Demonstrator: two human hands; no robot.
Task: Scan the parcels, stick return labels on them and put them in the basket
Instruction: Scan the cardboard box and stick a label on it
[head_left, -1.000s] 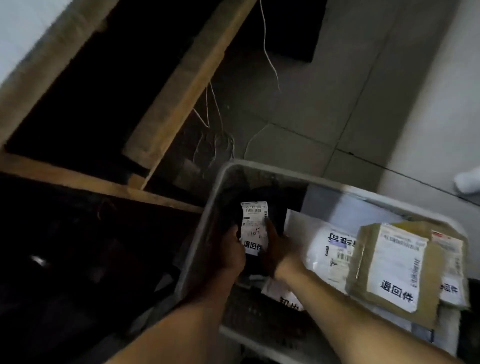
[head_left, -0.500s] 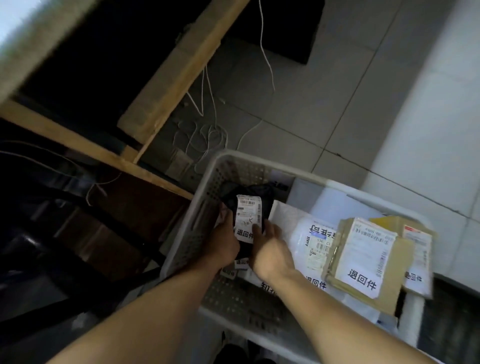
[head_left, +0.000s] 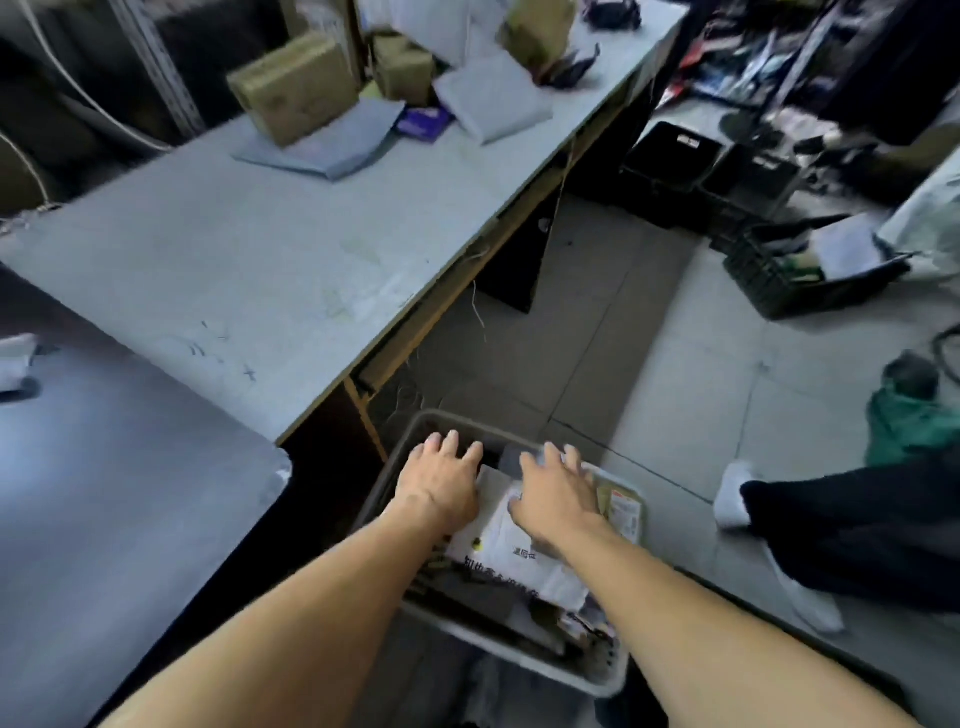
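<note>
Head view: at lower centre of the frame, both hands hover over the basket (head_left: 524, 660) on the floor, just beside the near corner of the table (head_left: 249, 270). The left hand (head_left: 441, 483) and the right hand (head_left: 553, 493) are released, fingers spread and holding nothing, apparently just above or on the parcels; contact cannot be confirmed. That pose suggests a parcel has been set down among the others. A white parcel (head_left: 498, 551) lies flat between the wrists, its long axis running from upper left to lower right, printed face up. A brown labelled parcel (head_left: 621, 512) sits at the basket's right edge. At upper centre, a cardboard box (head_left: 293, 85) and a grey mailer (head_left: 491, 98) wait on the table, probably unprocessed.
</note>
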